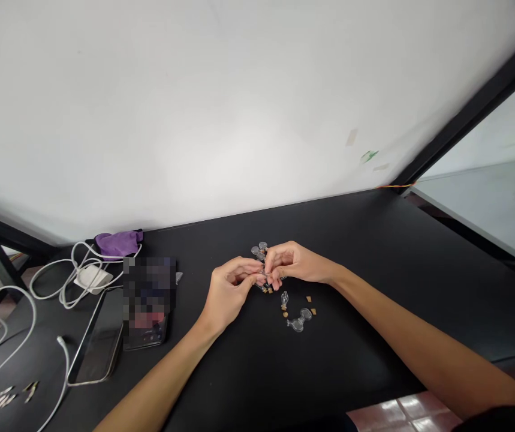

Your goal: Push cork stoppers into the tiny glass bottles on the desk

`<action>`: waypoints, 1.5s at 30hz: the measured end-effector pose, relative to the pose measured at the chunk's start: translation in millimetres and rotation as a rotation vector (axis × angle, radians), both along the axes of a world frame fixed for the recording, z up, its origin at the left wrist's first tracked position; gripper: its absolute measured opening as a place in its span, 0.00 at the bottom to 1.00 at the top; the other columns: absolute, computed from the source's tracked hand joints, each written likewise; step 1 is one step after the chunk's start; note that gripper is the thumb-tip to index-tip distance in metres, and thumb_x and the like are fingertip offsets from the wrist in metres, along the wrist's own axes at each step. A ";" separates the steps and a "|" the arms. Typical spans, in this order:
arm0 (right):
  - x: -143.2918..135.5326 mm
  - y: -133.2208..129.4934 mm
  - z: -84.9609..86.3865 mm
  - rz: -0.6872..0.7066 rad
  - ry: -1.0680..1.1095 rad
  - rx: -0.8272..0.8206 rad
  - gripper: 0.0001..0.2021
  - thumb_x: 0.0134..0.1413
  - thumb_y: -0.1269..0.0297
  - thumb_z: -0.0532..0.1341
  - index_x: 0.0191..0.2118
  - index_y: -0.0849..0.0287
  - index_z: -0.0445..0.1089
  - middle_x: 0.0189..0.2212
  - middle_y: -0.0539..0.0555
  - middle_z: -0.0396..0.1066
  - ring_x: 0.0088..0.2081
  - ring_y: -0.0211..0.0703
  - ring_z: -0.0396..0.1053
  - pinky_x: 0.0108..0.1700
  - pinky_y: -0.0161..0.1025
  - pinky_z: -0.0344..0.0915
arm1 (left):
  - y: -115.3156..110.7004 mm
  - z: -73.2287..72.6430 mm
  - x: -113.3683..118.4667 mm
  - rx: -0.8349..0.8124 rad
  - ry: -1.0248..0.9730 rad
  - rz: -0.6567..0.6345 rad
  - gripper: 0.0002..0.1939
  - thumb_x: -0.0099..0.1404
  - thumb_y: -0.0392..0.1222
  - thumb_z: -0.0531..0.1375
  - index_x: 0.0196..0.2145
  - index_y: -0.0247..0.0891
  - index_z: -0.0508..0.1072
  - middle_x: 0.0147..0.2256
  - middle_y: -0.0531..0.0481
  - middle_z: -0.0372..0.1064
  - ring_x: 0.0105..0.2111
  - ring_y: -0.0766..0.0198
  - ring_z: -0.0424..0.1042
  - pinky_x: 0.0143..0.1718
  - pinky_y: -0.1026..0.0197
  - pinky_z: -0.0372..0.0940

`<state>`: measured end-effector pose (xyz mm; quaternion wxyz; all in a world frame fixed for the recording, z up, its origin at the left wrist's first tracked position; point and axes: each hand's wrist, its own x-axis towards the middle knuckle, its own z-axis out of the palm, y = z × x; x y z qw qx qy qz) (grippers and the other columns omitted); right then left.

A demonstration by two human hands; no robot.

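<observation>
My left hand point(232, 290) and my right hand point(294, 262) meet over the middle of the black table, fingertips pinched together. What they hold between them is small and mostly hidden by the fingers. Just behind my fingers lie clear miniature bottles point(259, 247), partly covered by the right hand. Small brown cork stoppers point(270, 291) show beneath the fingertips. Nearer to me lie a slim clear bottle point(285, 298) and a wider, double-bulbed clear bottle point(299, 320) on its side. Loose corks point(313, 311) are scattered beside them.
To the left, a phone point(96, 336) lies beside a dark item point(149, 306), partly pixelated. A white charger point(93, 278) with looped cable and a purple pouch point(119, 243) sit behind. Small metallic pieces point(5, 398) lie front left. A white wall point(248, 120) borders the table point(396, 252).
</observation>
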<state>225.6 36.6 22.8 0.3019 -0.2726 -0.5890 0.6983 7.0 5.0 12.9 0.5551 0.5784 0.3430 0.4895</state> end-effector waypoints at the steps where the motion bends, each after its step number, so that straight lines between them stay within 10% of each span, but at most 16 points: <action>1: -0.5 0.2 -0.8 -0.003 0.006 -0.006 0.13 0.55 0.59 0.75 0.37 0.62 0.76 0.29 0.52 0.80 0.29 0.39 0.79 0.35 0.36 0.74 | -0.5 0.1 -0.1 -0.017 0.005 0.001 0.12 0.63 0.45 0.73 0.40 0.35 0.82 0.35 0.46 0.80 0.33 0.62 0.82 0.38 0.63 0.79; 9: 1.3 3.4 -3.6 -0.009 0.006 -0.006 0.13 0.55 0.58 0.75 0.36 0.62 0.77 0.28 0.53 0.80 0.30 0.40 0.78 0.35 0.37 0.73 | -0.9 -1.1 -1.6 -0.026 0.066 -0.010 0.16 0.63 0.47 0.72 0.45 0.37 0.80 0.36 0.46 0.81 0.33 0.61 0.82 0.40 0.60 0.79; 17: 32.0 11.0 15.3 -0.068 -0.175 0.102 0.16 0.59 0.54 0.71 0.43 0.62 0.76 0.32 0.54 0.80 0.17 0.28 0.63 0.18 0.29 0.53 | 1.9 -4.4 -7.6 0.376 0.349 0.115 0.06 0.68 0.43 0.69 0.41 0.39 0.81 0.36 0.48 0.78 0.33 0.64 0.72 0.38 0.60 0.69; 30: 65.8 14.6 28.4 0.488 -0.618 -0.075 0.24 0.51 0.48 0.75 0.46 0.61 0.76 0.27 0.51 0.80 0.22 0.40 0.78 0.17 0.27 0.63 | 1.4 -2.4 -9.1 0.626 0.649 0.060 0.07 0.71 0.38 0.65 0.46 0.41 0.77 0.42 0.46 0.72 0.41 0.60 0.68 0.43 0.58 0.67; 36: 61.7 12.3 24.1 0.505 -0.645 -0.056 0.24 0.50 0.46 0.75 0.44 0.61 0.78 0.25 0.50 0.80 0.24 0.42 0.80 0.20 0.28 0.70 | -14.6 2.7 -11.6 0.898 0.797 -0.351 0.15 0.75 0.30 0.55 0.54 0.41 0.75 0.49 0.42 0.71 0.45 0.58 0.69 0.49 0.54 0.67; 45: 60.7 13.5 23.0 0.503 -0.645 -0.009 0.23 0.51 0.45 0.74 0.40 0.62 0.78 0.25 0.51 0.79 0.24 0.41 0.80 0.21 0.29 0.71 | -32.6 11.8 -0.2 0.974 0.846 -0.446 0.14 0.77 0.41 0.57 0.57 0.39 0.73 0.50 0.40 0.72 0.44 0.56 0.71 0.49 0.52 0.67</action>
